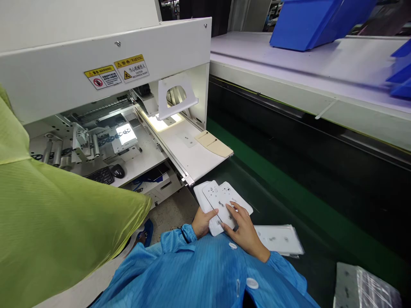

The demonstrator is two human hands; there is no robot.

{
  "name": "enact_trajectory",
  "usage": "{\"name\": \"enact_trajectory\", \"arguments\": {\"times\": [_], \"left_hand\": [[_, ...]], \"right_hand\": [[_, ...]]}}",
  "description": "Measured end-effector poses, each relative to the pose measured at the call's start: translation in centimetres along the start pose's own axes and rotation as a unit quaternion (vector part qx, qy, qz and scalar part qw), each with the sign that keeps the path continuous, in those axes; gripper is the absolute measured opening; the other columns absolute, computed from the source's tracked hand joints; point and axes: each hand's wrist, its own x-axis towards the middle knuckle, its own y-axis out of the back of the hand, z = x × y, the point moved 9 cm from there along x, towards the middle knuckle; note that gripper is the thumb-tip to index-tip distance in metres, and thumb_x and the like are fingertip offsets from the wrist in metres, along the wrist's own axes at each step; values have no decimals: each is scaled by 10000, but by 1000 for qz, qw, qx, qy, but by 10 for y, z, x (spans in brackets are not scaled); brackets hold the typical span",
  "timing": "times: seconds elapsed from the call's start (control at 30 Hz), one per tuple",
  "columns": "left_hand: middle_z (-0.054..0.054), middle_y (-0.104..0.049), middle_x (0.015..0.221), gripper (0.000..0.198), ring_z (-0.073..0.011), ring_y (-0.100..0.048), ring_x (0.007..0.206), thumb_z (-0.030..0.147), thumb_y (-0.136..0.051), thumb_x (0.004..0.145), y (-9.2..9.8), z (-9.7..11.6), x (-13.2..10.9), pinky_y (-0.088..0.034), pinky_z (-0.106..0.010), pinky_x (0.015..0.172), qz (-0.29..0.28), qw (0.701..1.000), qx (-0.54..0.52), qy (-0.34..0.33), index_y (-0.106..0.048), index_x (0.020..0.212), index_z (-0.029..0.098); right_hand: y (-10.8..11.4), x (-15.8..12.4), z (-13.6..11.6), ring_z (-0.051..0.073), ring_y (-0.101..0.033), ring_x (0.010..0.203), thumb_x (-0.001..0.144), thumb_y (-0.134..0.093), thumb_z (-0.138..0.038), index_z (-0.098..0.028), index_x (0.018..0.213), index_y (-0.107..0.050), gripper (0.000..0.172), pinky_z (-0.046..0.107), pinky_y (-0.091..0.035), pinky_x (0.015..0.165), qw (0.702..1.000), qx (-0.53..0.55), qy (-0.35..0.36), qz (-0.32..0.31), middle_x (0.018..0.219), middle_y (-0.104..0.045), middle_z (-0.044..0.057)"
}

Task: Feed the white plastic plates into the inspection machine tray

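Observation:
A fanned stack of white printed cards [218, 199] is held in front of my chest. My left hand [202, 223] grips the stack from underneath at its near left corner, fingers curled round it. My right hand [242, 229] lies on top of the cards, fingers pressed down on the uppermost one. Both sleeves are blue. Just beyond the cards juts the white output tray [192, 156] of a labelling machine [105, 64], with a small tan plate [213, 143] at its right end.
A dark green conveyor belt [289, 184] runs along the right, with a pile of white cards [281, 239] by my right wrist and a wrapped bundle [366, 286] at the bottom right. Another person's green sleeve [54, 226] fills the left. Blue bins [317, 21] stand behind.

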Motion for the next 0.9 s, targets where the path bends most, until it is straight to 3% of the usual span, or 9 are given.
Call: {"name": "enact_trajectory", "arguments": {"times": [0.9], "left_hand": [[-160,-679,1062,679,-349,-591,1048,328,-816,528,17,9,-3,-394,-523,966,38,999,-11,-8,-601,1142,136]], "right_hand": [[-10,8,-10,304,-442,1184,804,-542,-483,-255,1297,-460,549,498,-408,957,1000,5,13,-22,1297,-472,112]]}}
